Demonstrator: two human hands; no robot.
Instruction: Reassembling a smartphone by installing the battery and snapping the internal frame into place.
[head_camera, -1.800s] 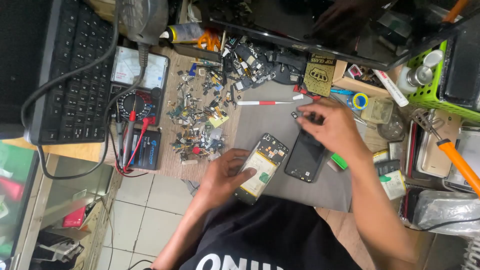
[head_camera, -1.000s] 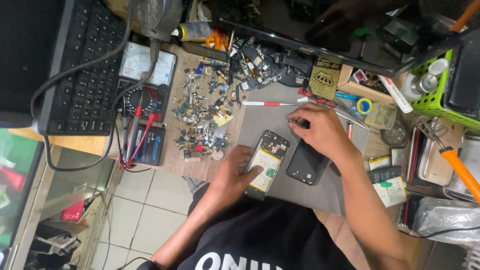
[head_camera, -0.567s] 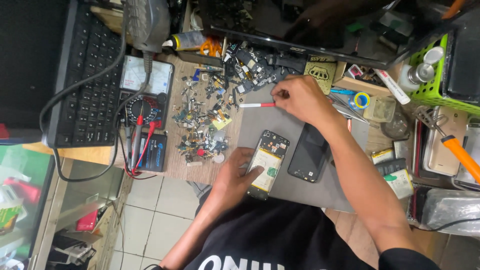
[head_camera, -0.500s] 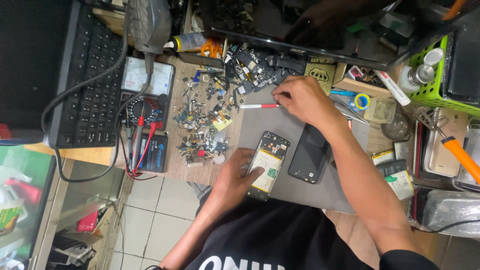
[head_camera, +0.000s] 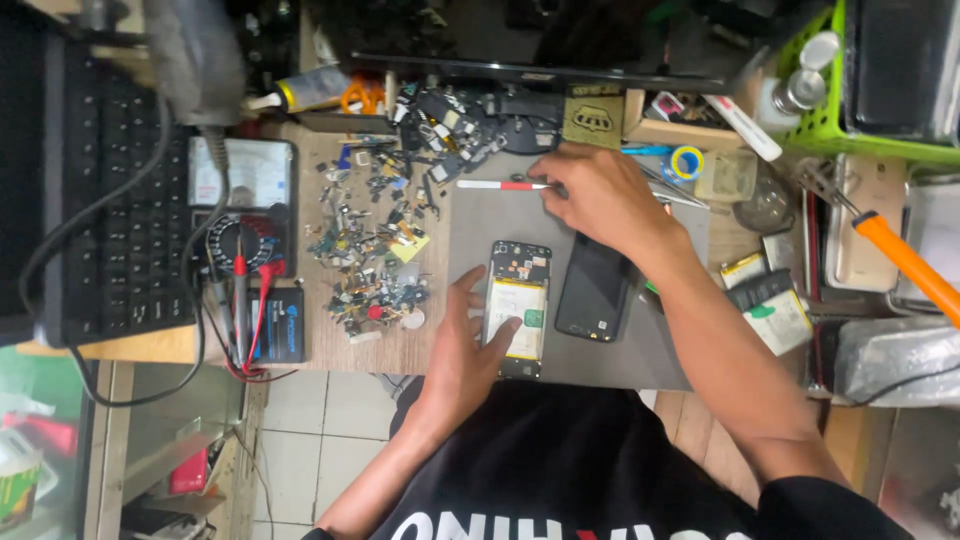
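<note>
The left hand (head_camera: 462, 345) lies flat beside the opened smartphone with its back removed and yellowish battery exposed (head_camera: 518, 305), fingers spread and loose, thumb resting on the phone's lower left edge; nothing is clasped. The phone sits on a grey rubber work mat (head_camera: 600, 350), just beside a separate black phone back cover (head_camera: 594, 290). The right hand (head_camera: 598, 195) reaches across to the mat's far edge, fingertips curled at the end of a slim white and red tool (head_camera: 500, 184); whether they pinch it cannot be told, since the knuckles hide the tips. The right forearm crosses the cover's upper corner. A heap of small screws and loose phone parts (head_camera: 375, 255) crowds the mat's left edge, a black multimeter with red leads (head_camera: 245, 220) beyond. Bare mat remains below the cover.
</note>
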